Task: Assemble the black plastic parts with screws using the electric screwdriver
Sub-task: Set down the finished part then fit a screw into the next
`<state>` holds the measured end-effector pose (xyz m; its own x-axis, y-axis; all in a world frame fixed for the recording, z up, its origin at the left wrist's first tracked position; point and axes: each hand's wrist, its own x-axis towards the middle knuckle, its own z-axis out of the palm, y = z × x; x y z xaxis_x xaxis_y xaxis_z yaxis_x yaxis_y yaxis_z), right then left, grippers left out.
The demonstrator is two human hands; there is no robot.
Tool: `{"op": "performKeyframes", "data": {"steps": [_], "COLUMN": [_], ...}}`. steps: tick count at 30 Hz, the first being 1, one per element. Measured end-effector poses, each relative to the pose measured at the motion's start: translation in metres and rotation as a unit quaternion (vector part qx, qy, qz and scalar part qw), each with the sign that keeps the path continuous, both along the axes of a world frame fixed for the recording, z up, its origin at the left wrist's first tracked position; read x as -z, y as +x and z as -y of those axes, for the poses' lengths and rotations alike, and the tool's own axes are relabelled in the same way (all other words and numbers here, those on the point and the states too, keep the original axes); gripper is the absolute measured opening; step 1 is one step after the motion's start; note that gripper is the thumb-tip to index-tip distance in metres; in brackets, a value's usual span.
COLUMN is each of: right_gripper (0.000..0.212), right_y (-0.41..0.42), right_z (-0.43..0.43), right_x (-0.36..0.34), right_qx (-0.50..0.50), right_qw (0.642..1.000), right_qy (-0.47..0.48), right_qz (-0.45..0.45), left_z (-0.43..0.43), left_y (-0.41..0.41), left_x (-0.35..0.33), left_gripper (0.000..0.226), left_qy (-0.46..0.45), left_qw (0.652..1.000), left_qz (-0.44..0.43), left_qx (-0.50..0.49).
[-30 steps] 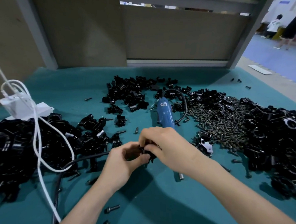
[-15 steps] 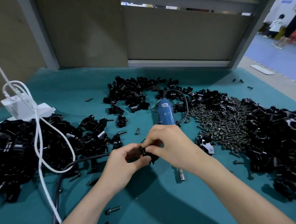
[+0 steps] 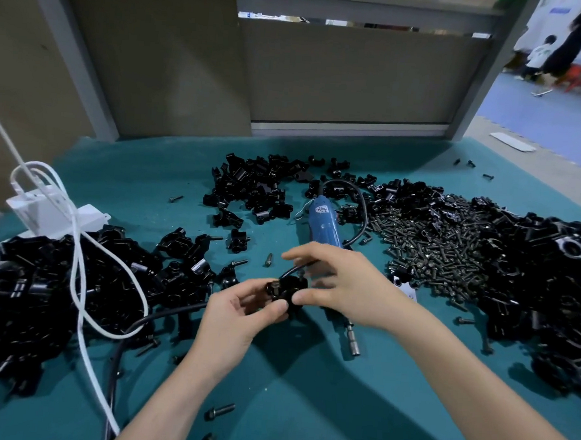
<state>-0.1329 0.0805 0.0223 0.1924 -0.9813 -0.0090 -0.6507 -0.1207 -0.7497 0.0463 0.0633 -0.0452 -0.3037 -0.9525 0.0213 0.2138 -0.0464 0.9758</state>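
Pinching black plastic part (image 3: 286, 289) in left hand (image 3: 232, 318) fingers; steadying it with right hand (image 3: 343, 286) thumb, other fingers spread. Keep holes aligned before fetching electric screwdriver (image 3: 323, 221), just beyond fingers.

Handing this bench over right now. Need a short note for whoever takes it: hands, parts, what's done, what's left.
Left hand: grips one black part above the table.
Right hand: thumb touches that part, fingers spread above it and blurred, nothing seen in them.
Screwdriver: lies on the table behind the hands, not picked up.
Screw pile: right of the screwdriver. A heap of parts lies to the left.
Done: unclear; too small to tell whether a screw sits in the held part.
Left: probably seat a screw, take the screwdriver, drive it.
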Motion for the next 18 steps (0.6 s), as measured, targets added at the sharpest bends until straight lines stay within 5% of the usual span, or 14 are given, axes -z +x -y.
{"op": "performKeyframes", "data": {"steps": [5,18], "right_gripper": [0.034,0.020], "right_y": [0.004,0.027], "right_z": [-0.008,-0.021], "right_x": [0.010,0.017], "right_qx": [0.058,0.027], "right_qw": [0.972,0.903], "right_qy": [0.065,0.060], "right_qz": [0.217,0.425], "left_z": [-0.002,-0.022], "left_y": [-0.001,-0.014], "left_x": [-0.005,-0.015], "left_gripper": [0.025,0.049], "left_qy": [0.001,-0.131], "left_qw": [0.999,0.989], "left_qz": [-0.038,-0.021], "left_qx": [-0.011,-0.060]}}
